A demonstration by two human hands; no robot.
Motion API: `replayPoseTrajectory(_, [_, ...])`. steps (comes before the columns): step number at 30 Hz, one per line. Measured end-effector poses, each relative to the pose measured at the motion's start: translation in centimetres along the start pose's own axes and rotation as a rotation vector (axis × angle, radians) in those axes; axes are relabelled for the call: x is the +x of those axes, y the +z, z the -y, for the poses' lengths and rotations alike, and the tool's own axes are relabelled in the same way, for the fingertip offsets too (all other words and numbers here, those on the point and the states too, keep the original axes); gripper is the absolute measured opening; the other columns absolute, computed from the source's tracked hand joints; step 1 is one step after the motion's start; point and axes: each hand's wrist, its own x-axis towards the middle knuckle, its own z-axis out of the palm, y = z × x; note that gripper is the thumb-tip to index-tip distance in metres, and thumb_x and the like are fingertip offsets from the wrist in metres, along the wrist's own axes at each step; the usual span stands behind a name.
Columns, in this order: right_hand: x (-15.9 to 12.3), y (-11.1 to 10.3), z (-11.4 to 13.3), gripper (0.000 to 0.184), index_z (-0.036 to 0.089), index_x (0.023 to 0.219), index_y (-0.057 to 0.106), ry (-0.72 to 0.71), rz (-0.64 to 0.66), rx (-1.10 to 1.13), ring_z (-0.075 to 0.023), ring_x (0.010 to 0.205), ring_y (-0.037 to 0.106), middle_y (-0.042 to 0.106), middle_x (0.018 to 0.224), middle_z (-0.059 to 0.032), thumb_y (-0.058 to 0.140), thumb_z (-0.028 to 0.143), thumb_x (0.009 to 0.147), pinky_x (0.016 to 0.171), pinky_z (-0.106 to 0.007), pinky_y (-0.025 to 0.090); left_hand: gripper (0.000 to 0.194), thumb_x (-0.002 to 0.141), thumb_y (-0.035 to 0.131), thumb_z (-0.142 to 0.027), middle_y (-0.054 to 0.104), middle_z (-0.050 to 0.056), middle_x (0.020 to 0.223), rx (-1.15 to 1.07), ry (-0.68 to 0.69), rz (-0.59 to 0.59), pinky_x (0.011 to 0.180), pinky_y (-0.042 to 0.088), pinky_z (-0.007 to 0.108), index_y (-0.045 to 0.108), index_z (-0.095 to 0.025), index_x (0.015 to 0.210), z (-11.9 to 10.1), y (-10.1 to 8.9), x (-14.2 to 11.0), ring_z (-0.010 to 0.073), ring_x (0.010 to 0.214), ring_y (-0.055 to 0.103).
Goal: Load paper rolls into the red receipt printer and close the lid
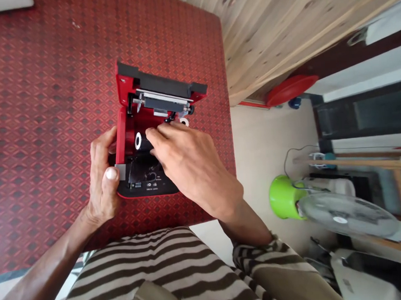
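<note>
The right hand (196, 163) arches palm-down into the open red machine (144, 171), its grip pinching a dark roll (144, 142) inside the compartment (130, 133). The left hand (103, 177) curls around the machine's left side, clasping it on the patterned bench (50, 108).

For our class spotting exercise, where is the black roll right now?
In the head view, just left of centre, the black roll is in the right hand's grip at the open compartment of the red machine, just above its black panel.
</note>
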Motion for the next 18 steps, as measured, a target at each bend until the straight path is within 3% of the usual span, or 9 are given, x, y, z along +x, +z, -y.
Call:
replayPoseTrajectory(5, [1.4, 0.1, 0.0, 0.023, 0.017, 0.101, 0.072, 0.053, 0.110, 0.000, -0.0225, 0.083, 0.074, 0.079, 0.094, -0.0077, 0.050, 0.009, 0.103, 0.062, -0.034, 0.043, 0.079, 0.100, 0.027, -0.071, 0.055, 0.014, 0.149, 0.022, 0.011, 0.051, 0.108, 0.043, 0.053, 0.048, -0.021, 0.156, 0.0, -0.3, 0.0, 0.0356, 0.131, 0.052])
replayPoseTrajectory(11, [2.5, 0.6, -0.4, 0.032, 0.019, 0.101, 0.075, 0.049, 0.141, -0.002, -0.0272, 0.085, 0.076, 0.080, 0.091, -0.0099, 0.044, 0.013, 0.105, 0.064, -0.035, 0.045, 0.080, 0.101, 0.022, -0.071, 0.057, 0.015, 0.146, 0.070, 0.047, 0.033, 0.108, 0.043, 0.052, 0.050, -0.018, 0.155, 0.0, -0.2, 0.2, 0.0342, 0.130, 0.052])
replayPoseTrajectory(15, [1.8, 0.3, -0.5, 0.028, 0.017, 0.105, 0.073, 0.046, 0.106, 0.027, -0.0268, 0.084, 0.076, 0.079, 0.097, -0.0094, 0.046, 0.010, 0.104, 0.065, -0.036, 0.048, 0.082, 0.099, 0.024, -0.074, 0.057, 0.014, 0.148, 0.081, 0.029, 0.036, 0.109, 0.042, 0.054, 0.049, -0.021, 0.156, 0.1, -0.4, 0.1, 0.0356, 0.131, 0.053])
replayPoseTrajectory(18, [0.0, -0.5, -0.7, 0.024, 0.014, 0.114, 0.070, 0.027, 0.068, 0.143, -0.0235, 0.091, 0.074, 0.077, 0.109, -0.0094, 0.047, 0.010, 0.106, 0.075, -0.036, 0.054, 0.079, 0.098, 0.029, -0.076, 0.062, 0.012, 0.144, 0.068, 0.010, 0.048, 0.107, 0.046, 0.056, 0.053, -0.025, 0.153, 0.0, -0.7, 0.3, 0.0354, 0.126, 0.058])
